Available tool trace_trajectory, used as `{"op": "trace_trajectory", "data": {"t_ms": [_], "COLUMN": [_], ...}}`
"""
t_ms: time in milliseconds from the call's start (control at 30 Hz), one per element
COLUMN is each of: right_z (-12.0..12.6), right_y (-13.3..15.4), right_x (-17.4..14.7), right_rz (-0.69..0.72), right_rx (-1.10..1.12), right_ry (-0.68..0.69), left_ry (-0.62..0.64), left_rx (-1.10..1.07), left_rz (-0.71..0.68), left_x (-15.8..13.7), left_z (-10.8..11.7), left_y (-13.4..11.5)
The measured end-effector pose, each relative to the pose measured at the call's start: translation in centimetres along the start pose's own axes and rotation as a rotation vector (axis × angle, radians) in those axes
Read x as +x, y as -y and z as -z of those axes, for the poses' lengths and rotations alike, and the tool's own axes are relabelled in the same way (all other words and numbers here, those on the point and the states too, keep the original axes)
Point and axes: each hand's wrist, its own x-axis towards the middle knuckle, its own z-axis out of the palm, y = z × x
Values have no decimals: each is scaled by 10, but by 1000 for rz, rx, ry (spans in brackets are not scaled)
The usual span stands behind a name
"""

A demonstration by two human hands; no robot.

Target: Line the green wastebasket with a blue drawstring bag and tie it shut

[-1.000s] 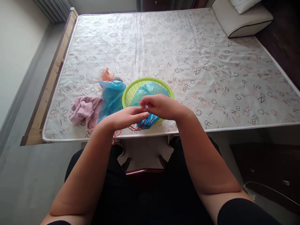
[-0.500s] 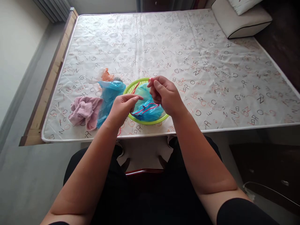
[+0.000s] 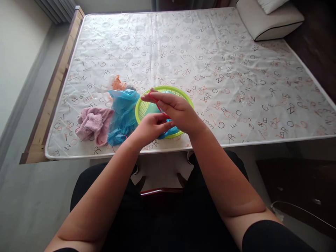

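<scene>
My right hand [image 3: 175, 109] is over the green plastic basket [image 3: 137, 117], its fingers stretched to the left. A thin red string [image 3: 159, 105] crosses these fingers, passes by the thumb and runs down toward my left hand [image 3: 152, 128]. My left hand sits just below, thumb and fingers closed around the string's lower part; the exact grip is partly hidden. Inside the basket lies a blue plastic bag [image 3: 172, 132], mostly covered by my hands.
Left of the basket lie another crumpled blue plastic bag [image 3: 123, 108], a pink towel [image 3: 94, 124] and an orange-and-clear bag [image 3: 118, 83]. All rest on a letter-patterned mattress [image 3: 223, 70] with a wooden bed frame [image 3: 56, 84]. A white cushion [image 3: 270, 22] is at the far right.
My hands have come together over the basket. The right hand moved slightly left and its fingers straightened; the left moved right and down. The red string now runs between them.
</scene>
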Motion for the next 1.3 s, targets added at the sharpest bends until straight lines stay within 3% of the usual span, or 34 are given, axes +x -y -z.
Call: {"op": "trace_trajectory", "data": {"t_ms": [233, 400, 567, 700, 900, 1067, 1167, 1300], "right_z": [-3, 12, 37, 41, 46, 35, 18, 2], "right_y": [1, -4, -1, 1, -3, 4, 2, -9], "right_x": [0, 2, -3, -5, -5, -6, -6, -3], "right_rz": [54, -92, -244, -272, -441, -522, -508, -398], "right_rx": [-111, -240, -199, -221, -215, -71, -89, -297], "right_ry": [18, -111, -34, -49, -69, 72, 176, 155], "left_ry": [22, 24, -34, -85, -260, -470, -497, -488], "left_rx": [113, -13, -263, -397, -414, -319, -256, -233], "left_rz": [-32, -9, 10, 6, -20, -44, -59, -91], "left_x": [1, 0, 1, 6, 15, 20, 20, 19], "left_z": [-11, -8, 5, 10, 9, 8, 8, 10], "left_y": [5, 5, 4, 7, 20, 29, 30, 30]}}
